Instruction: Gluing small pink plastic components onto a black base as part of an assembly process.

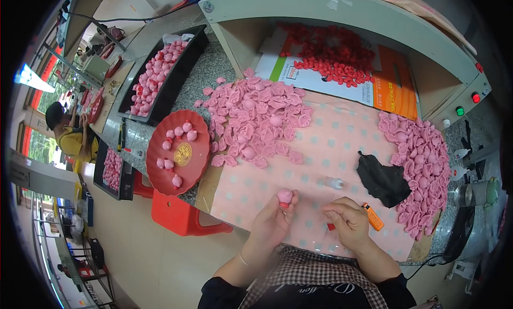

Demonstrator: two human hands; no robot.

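Cloth, pale pink with blue-green dots [326, 132]: landmark for the entries below.

Left hand [271, 223], above the cloth's near edge: thumb and fingers gripping one small round pink ball with a red base [285, 194], held upright.

Right hand [348, 221], above the cloth's near edge, farther right: fingertips drawn together; cannot tell whether anything is pinched. Small flat red piece [331, 226] just beside it; held or lying, unclear.

Orange lighter [373, 217], on the cloth, next to the right hand. Small clear object [336, 183], mid-cloth. Crumpled black fabric [382, 178], on the cloth's right part. Pink petal-shaped pieces: one heap [251, 116] at the cloth's far-left corner, another [425, 164] along its right edge.

Risks, judged: a loosened left grip could drop the ball onto the cloth; too hard a squeeze could dislodge its base; a sideways right-hand swing could knock the lighter.
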